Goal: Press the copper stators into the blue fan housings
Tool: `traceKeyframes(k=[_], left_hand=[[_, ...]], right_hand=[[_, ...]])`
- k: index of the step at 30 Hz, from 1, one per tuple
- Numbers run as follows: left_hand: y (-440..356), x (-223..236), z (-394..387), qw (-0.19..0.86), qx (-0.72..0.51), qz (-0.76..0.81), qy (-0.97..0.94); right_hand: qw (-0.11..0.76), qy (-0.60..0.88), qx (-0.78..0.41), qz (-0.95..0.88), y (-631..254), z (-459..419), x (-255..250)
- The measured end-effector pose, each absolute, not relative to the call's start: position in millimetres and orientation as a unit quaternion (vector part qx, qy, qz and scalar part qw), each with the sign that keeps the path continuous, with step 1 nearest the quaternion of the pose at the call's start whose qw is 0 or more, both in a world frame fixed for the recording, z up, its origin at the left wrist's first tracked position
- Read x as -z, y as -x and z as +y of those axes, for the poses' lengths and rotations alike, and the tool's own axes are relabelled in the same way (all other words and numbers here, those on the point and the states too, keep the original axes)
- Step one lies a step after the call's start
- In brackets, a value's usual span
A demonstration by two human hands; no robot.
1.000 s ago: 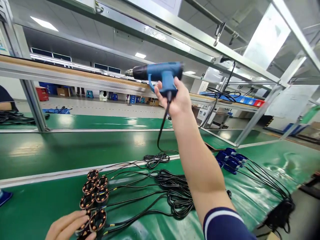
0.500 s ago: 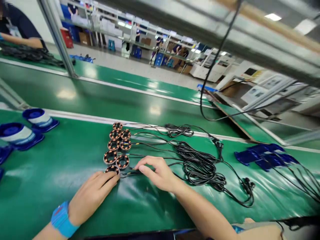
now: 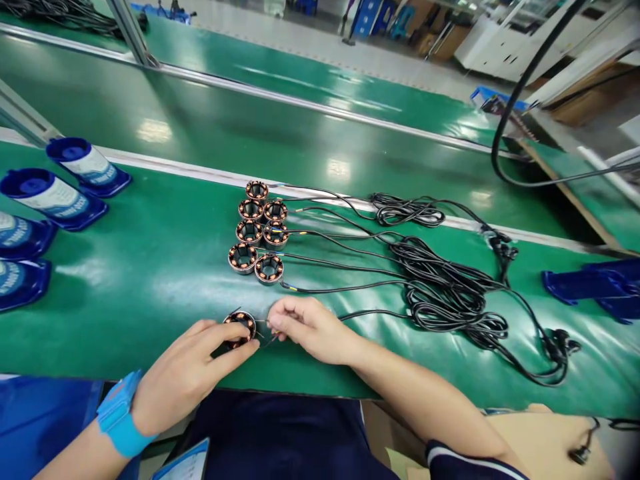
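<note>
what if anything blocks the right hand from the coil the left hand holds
Nothing visible blocks it; only thin wires cross the small gap between the right hand and the coil.

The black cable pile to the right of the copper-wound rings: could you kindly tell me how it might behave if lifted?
The black cable pile would probably flop and sag, since its lengths lie in loose loops. It may snag, as those loops overlap. Lifting could also tug the copper-wound rings, because leads appear to run to several.
</note>
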State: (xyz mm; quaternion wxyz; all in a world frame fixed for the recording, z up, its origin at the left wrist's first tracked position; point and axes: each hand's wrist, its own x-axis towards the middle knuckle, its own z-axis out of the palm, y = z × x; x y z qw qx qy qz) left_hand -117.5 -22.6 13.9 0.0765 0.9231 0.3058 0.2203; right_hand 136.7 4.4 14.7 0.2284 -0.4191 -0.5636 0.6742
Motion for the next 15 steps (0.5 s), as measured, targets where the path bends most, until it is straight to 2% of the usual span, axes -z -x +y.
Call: traceKeyframes(k=[4, 9, 11, 15], left_hand=[[119.2, -22.9, -25.5, 0.097, -0.194, 0.309, -0.926], [119.0, -32.1, 6.8, 0.101, -0.239, 0.315, -0.913], [109.1, -30.1, 32.1, 0.075, -0.246, 0.301, -0.918], [80.8, -23.1, 73.7, 0.047, -0.201, 0.231, -0.951]], right_hand=[[0.292, 0.447, -0.659, -0.53, -144.0, -2.5, -12.5], [0.399, 0.495, -0.415, -0.65, -169.9, 14.8, -33.8], [0.367, 0.499, -0.406, -0.672, -174.1, 29.3, -34.8], [0.259, 0.454, -0.523, -0.673, -168.8, 49.3, -22.5]])
